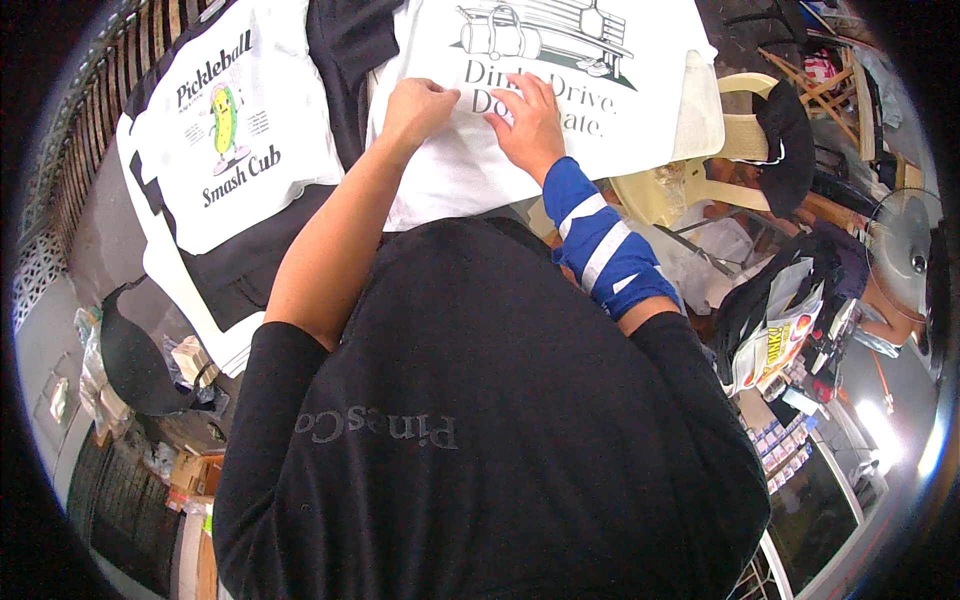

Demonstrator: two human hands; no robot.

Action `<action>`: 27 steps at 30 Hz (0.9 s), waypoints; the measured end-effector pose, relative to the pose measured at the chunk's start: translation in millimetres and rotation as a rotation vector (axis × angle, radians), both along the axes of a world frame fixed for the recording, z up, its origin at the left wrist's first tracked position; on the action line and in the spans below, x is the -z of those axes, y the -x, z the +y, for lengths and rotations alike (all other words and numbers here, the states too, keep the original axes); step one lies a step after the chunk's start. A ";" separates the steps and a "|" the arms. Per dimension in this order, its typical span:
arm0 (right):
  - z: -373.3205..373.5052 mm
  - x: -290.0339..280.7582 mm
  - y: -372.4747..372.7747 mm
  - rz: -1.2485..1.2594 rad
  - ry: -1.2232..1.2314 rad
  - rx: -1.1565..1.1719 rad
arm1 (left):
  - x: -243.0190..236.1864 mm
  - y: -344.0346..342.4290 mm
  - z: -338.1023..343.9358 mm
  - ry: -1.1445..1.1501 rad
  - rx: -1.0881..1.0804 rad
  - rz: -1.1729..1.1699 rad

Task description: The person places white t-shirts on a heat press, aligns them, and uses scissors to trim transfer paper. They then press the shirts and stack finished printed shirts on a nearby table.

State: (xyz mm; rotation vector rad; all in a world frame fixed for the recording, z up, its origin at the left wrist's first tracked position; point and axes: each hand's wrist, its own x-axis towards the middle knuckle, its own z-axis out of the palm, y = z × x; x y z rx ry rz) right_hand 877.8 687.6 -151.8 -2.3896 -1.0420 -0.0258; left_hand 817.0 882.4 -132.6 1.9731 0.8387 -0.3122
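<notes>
1. Pressing on a white printed shirt (470,170), the left hand (418,105) is curling closed, gripping nothing, while the right hand (528,118) is lying flat, fingers spread.
2. The shirt is lying among other shirts (240,130) covering the surface.
3. A cream plastic chair (690,170) and a fan (900,250) are standing to the right.

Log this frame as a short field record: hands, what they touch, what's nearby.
left hand: loosely closed, pressing on the white printed shirt
right hand: flat, fingers spread on the same shirt's dark lettering
right forearm: blue and white sleeve
left of it: white shirt with corn cartoon lying on black garments
right side: cream plastic chair
</notes>
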 end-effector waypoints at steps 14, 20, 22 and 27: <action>-6.8 1.7 -4.4 0.117 -0.031 -0.031 | -5.7 -15.9 1.6 0.383 -0.132 -0.062; -0.4 -6.5 0.8 0.060 -0.026 0.010 | 3.5 0.7 4.5 0.538 -0.181 -0.168; 3.1 -3.6 -0.6 -0.031 -0.037 0.039 | -5.6 3.6 1.2 0.653 -0.231 -0.272; -2.2 -17.3 -56.4 0.234 -0.247 0.278 | 10.9 54.7 5.9 -0.577 0.417 -0.354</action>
